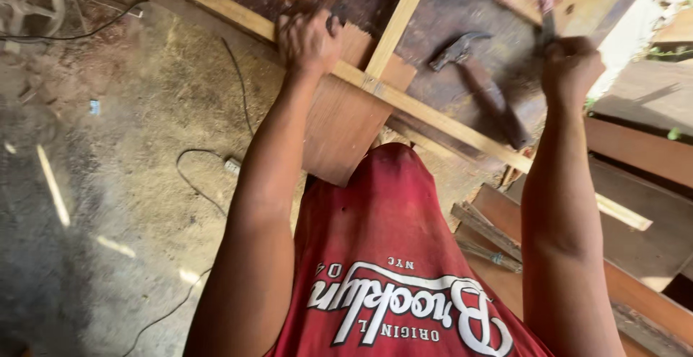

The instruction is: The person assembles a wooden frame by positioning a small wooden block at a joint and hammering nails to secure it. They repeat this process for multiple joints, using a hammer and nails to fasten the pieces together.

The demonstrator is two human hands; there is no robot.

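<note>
My left hand (307, 39) is closed over a long pale wooden strip (433, 117) and the top edge of a brown plywood panel (343, 122) that hangs under it. A second pale strip (399, 19) crosses the first just right of that hand. My right hand (570, 68) is raised at the right and is shut on a thin dark tool (546, 26), which is blurred. Between my hands a claw hammer (480, 83) with a brown handle lies on the dark work surface (433, 10).
Black cables (206, 184) trail across the dusty ground on the left. A metal wheel (29, 3) is at the top left corner. Brown boards (635, 155) and wood offcuts (487, 238) are stacked at the right. My red shirt fills the lower middle.
</note>
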